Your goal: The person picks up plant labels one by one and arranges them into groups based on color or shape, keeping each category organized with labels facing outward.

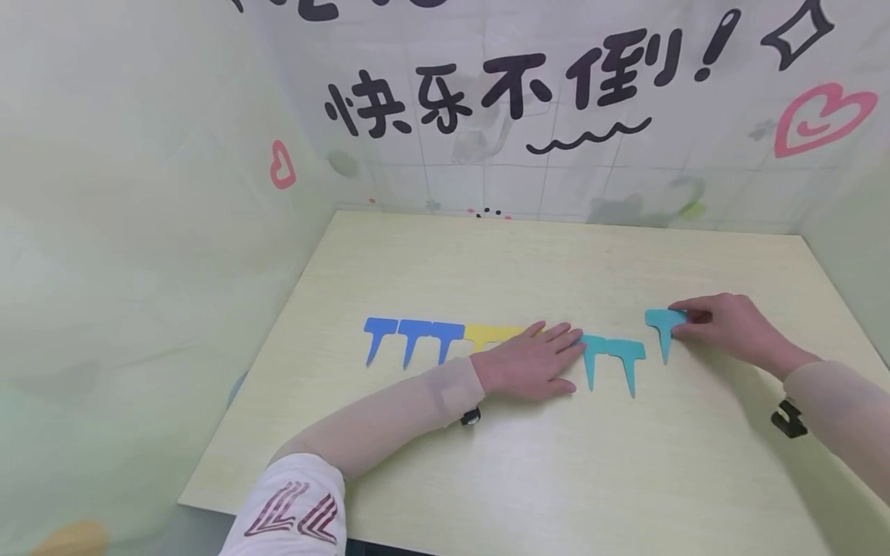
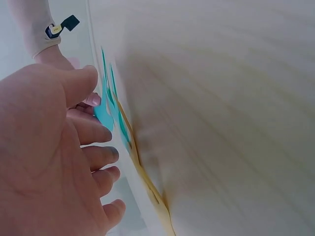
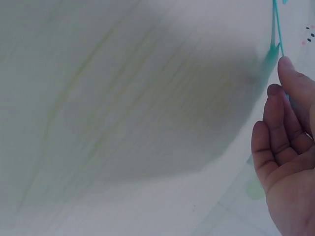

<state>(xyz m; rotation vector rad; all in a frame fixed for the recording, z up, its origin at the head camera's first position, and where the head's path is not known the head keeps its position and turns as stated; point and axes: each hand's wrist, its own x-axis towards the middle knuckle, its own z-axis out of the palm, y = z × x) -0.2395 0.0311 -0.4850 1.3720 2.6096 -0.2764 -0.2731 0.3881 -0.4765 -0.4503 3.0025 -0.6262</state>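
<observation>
In the head view, a row of T-shaped plant labels crosses the table: three blue labels [image 1: 415, 330] on the left, yellow labels [image 1: 480, 335] in the middle, teal labels [image 1: 626, 350] on the right. My left hand [image 1: 531, 364] lies over the yellow part with its fingers spread, fingertips at the first teal label; it hides part of the row. At the right end, my right hand [image 1: 740, 328] pinches another teal plant label [image 1: 659, 317] by its top bar, stem pointing toward me. The left wrist view shows my left palm [image 2: 44, 152] with fingers extended beside the yellow labels [image 2: 147, 179].
The pale wooden table [image 1: 528, 471] meets a printed wall covering [image 1: 480, 185] at its back edge. Small black devices [image 1: 789, 419] are strapped at both wrists. A light green curtain-like side wall [image 1: 139, 255] stands left of the table.
</observation>
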